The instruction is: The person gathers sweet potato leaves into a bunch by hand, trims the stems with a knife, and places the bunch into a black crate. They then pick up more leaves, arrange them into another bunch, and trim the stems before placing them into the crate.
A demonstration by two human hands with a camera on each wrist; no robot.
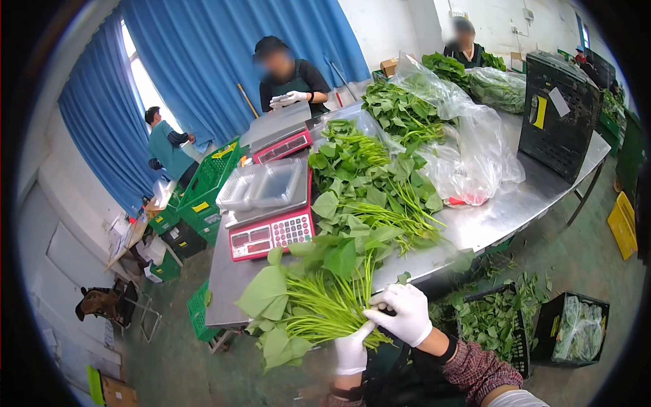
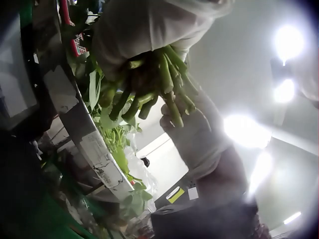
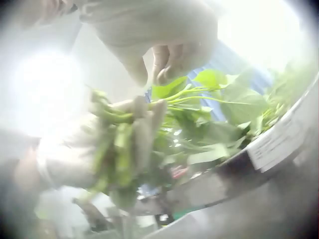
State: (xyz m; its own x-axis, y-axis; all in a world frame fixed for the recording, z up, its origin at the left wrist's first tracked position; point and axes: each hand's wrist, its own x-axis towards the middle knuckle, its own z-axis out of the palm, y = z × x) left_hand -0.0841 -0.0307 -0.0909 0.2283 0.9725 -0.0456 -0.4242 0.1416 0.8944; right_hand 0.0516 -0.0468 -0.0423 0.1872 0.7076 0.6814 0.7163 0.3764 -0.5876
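Observation:
A bunch of leafy greens [image 1: 312,305] with long pale stems sticks out over the front edge of the steel table [image 1: 488,217]. My left hand [image 1: 352,349], in a white glove, grips the stems from below near their cut ends. My right hand [image 1: 403,312], also gloved, sits at the stem ends with its fingers loosely curled. In the left wrist view the left hand [image 2: 149,25] is wrapped round the stems [image 2: 159,84] and the right hand [image 2: 199,134] touches the cut ends. The right wrist view shows the right hand [image 3: 164,35] just above the bunch [image 3: 124,134].
A big pile of greens [image 1: 366,183] lies mid-table beside a red scale [image 1: 271,234] carrying clear trays [image 1: 264,186]. Plastic bags of greens [image 1: 461,136] and a black crate [image 1: 559,112] stand further back. Floor crates [image 1: 495,319] are at my right. Three people [image 1: 291,74] work beyond.

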